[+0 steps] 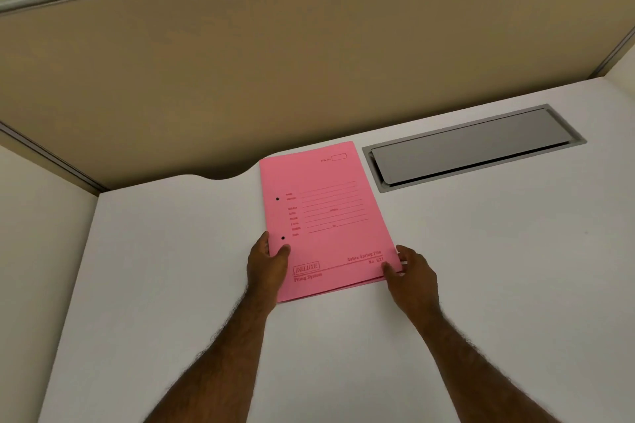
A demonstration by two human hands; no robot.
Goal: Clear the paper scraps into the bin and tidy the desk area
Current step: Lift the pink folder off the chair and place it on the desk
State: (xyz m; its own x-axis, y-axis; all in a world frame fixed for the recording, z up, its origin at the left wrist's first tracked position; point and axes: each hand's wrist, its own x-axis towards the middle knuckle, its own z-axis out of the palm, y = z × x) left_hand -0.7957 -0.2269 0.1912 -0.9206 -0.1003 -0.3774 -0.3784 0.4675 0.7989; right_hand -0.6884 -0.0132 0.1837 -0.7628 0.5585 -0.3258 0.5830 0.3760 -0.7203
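A pink paper file folder lies flat on the white desk, its far edge close to the partition. My left hand grips the folder's near left edge, thumb on top beside the lower punch hole. My right hand pinches the near right corner, thumb on the cover. No paper scraps and no bin are in view.
A grey cable-tray flap is set into the desk just right of the folder. Beige partition panels wall the desk at the back and on the left. A curved cut-out notches the desk's back edge.
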